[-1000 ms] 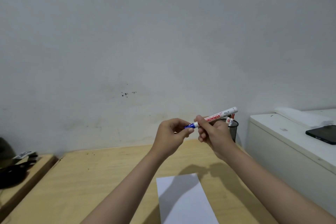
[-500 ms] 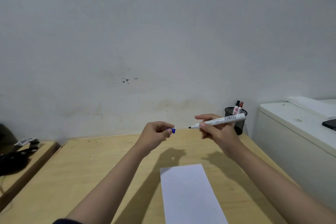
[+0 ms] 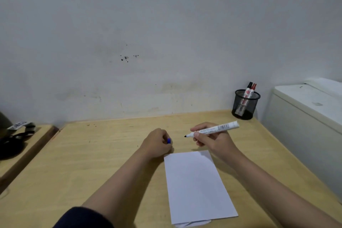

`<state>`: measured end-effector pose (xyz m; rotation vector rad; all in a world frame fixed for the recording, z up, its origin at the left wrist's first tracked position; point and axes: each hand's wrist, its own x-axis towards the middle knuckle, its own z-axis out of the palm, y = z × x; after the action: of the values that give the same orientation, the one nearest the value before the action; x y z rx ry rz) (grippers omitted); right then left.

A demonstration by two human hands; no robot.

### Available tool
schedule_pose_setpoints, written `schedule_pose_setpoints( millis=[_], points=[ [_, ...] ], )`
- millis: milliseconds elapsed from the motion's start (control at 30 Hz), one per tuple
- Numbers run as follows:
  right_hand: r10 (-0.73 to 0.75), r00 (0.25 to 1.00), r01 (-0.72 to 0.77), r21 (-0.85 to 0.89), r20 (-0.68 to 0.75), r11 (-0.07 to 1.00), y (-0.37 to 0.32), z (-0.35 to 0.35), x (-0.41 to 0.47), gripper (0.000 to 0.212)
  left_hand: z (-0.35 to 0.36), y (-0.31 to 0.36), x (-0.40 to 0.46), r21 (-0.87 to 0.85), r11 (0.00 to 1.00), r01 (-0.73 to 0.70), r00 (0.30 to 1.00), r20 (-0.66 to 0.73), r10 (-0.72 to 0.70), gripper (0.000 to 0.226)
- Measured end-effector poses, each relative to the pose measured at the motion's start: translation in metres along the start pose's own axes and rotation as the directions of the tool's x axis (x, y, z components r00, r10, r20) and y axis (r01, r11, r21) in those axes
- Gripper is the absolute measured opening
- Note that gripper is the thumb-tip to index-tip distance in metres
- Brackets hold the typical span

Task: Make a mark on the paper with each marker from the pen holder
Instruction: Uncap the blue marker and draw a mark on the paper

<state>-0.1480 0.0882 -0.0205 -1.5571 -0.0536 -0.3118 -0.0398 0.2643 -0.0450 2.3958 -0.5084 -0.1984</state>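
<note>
- white marker (image 3: 215, 129) pinched in the right hand (image 3: 212, 139), uncapped, dark tip pointing toward nine o'clock, held clear above the desk (image 3: 92, 153)
- blue cap (image 3: 168, 141) tucked in the curled fingers of the left hand (image 3: 157, 143), which rests at the paper's eleven o'clock corner
- paper (image 3: 196, 185) lies unmarked at six o'clock of both hands
- pen holder (image 3: 245, 104) sits at one o'clock by the wall; a black-capped marker (image 3: 248, 89) and a red-capped marker (image 3: 252, 90) stand inside
- step in hand, i judge: first marker opened, mark not yet made
- next move calls for lowering the tip onto the sheet with light pressure; left hand could pin the paper
</note>
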Motion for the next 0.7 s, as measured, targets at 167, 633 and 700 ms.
schedule_pose_setpoints(
  millis=[167,633,700],
  points=[
    [0.023,1.000,-0.023,-0.012,0.007,1.000,0.002,0.006,-0.001,0.010,-0.001,-0.011,-0.006,-0.182,0.982,0.047,0.998,0.046,-0.039,0.026],
    [0.211,0.977,-0.211,-0.023,-0.020,0.977,0.027,0.058,0.003,0.004,-0.002,-0.036,-0.083,-0.034,0.981,-0.193,0.977,-0.101,0.189,0.039],
    [0.213,0.977,-0.214,-0.057,-0.035,0.975,0.038,0.062,0.000,0.004,0.000,-0.040,-0.083,0.001,0.972,-0.234,0.968,-0.096,0.233,0.036]
  ],
)
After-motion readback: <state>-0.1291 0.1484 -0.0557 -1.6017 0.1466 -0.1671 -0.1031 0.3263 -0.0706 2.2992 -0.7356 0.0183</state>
